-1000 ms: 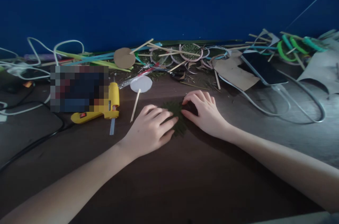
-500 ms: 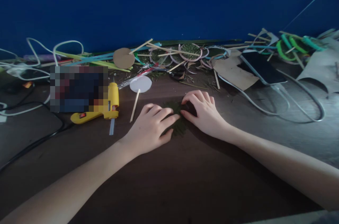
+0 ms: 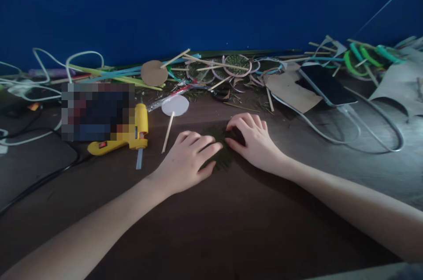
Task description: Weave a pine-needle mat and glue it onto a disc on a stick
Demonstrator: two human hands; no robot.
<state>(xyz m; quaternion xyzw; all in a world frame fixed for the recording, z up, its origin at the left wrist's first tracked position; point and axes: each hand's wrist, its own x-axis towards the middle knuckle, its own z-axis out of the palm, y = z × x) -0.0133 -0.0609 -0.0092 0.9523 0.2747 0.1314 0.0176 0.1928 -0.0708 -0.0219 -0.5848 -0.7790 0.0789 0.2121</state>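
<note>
A dark green woven mat [image 3: 220,157] lies flat on the brown table [image 3: 211,227], mostly covered by both hands. My left hand [image 3: 187,163] rests on its left part with the fingers stretched flat over it. My right hand [image 3: 253,141] presses on its right edge, fingers curled down and fingertips touching the weave. The two hands' fingertips nearly meet over the mat.
A yellow glue gun [image 3: 127,136] lies to the left, beside a white paper disc on a stick [image 3: 175,107]. At the back are a cardboard disc [image 3: 153,72], woven rings, coloured strips and sticks. A phone [image 3: 327,84] with a cable lies at the right; cords run at the left.
The left hand's fingers have crept slightly further over the mat; otherwise both hands stay where they were.
</note>
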